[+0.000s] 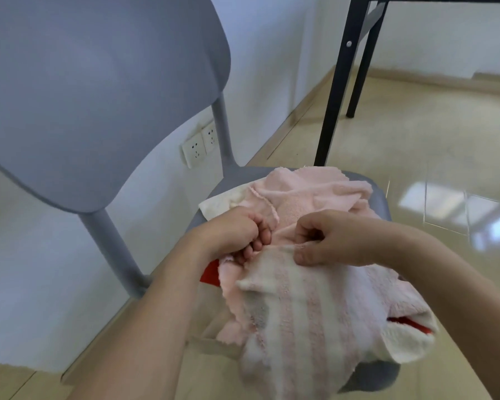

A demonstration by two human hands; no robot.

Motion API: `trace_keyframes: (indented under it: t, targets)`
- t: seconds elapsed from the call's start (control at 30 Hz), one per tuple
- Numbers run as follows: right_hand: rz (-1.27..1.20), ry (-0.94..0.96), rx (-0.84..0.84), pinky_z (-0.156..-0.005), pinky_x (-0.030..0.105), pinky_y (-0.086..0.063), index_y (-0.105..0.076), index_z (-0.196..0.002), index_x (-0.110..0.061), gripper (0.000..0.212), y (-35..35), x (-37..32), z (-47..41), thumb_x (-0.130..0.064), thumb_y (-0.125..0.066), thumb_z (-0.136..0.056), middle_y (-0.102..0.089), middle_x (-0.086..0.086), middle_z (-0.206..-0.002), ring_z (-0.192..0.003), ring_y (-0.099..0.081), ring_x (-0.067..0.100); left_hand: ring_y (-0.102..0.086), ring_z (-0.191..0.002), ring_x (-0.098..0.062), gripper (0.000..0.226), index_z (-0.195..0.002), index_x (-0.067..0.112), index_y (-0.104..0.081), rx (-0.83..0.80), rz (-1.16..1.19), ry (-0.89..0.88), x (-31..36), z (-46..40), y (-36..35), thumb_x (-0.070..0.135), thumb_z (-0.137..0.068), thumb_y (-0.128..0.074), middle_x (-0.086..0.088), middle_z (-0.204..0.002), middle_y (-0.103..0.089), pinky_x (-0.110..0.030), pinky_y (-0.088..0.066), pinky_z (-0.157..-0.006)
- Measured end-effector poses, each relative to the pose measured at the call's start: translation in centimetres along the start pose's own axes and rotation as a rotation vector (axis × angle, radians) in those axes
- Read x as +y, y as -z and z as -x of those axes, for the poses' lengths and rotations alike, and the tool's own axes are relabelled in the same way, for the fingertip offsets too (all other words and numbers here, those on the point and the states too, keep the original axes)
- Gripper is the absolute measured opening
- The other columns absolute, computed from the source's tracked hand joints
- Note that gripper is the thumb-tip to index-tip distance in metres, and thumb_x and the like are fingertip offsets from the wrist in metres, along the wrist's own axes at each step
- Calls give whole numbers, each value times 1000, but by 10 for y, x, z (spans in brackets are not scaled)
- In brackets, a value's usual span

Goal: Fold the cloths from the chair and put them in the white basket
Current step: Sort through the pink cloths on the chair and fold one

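Observation:
A heap of cloths lies on the seat of a grey plastic chair (98, 90). A pink-and-white striped cloth (306, 319) hangs over the front of the seat. My right hand (329, 238) pinches its top edge between thumb and curled fingers. My left hand (234, 235) grips the cloth edge just beside it, fingers curled into the fabric. Behind my hands a plain pink cloth (306, 194) is crumpled. A white cloth (217, 203) pokes out at the back left, and a red cloth (211, 274) shows under the pile. The white basket is not in view.
The chair stands close to a white wall (272, 67) with two sockets (199, 145) low down. Black table legs (338, 82) stand behind the chair to the right. Glossy beige floor (430, 168) spreads to the right.

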State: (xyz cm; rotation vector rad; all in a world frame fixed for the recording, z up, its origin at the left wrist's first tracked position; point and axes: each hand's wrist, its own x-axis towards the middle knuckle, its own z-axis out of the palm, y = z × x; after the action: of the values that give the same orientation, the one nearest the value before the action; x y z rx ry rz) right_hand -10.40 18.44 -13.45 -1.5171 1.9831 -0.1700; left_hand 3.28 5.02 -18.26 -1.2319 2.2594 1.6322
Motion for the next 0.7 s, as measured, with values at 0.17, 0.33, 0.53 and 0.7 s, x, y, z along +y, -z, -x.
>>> trace_keyframes:
  t: [0.17,0.33,0.53,0.7]
  targets:
    - [-22,-37,175,-70,28,-44,-52,-73,-28,19,1,-8,15,-41,-61,-83,-54,-12,-75,-71,-47,8,-51,-58,-16,13,-76,15,-62,-76,93,-35,3,25,8,28,-78,-60,-2,-70,-57,-29,-43,-58]
    - [-318,18,515,-62,27,-38,-53,-79,-20,12,13,-31,63,-20,-59,-89,-51,-5,-70,-66,-44,14,-56,-83,-13,51,-98,20,-73,-130,154,-85,8,74,11,57,-62,-75,5,-99,-67,-29,-42,-79]
    - [-487,13,648,-68,32,-47,-65,-87,-17,21,44,-71,155,-8,-47,-94,-63,6,-84,-76,-56,19,-64,-105,-19,29,-107,16,-71,-70,8,-295,39,162,-27,30,-81,-73,-1,-110,-70,-33,-48,-97]
    - [-547,44,786,-56,29,-32,-47,-66,-15,26,75,-109,228,-7,-37,-88,-43,2,-66,-59,-40,16,-51,-67,-14,25,-87,7,-57,286,193,-540,85,232,-33,31,-93,-56,0,-77,-54,-22,-42,-62]
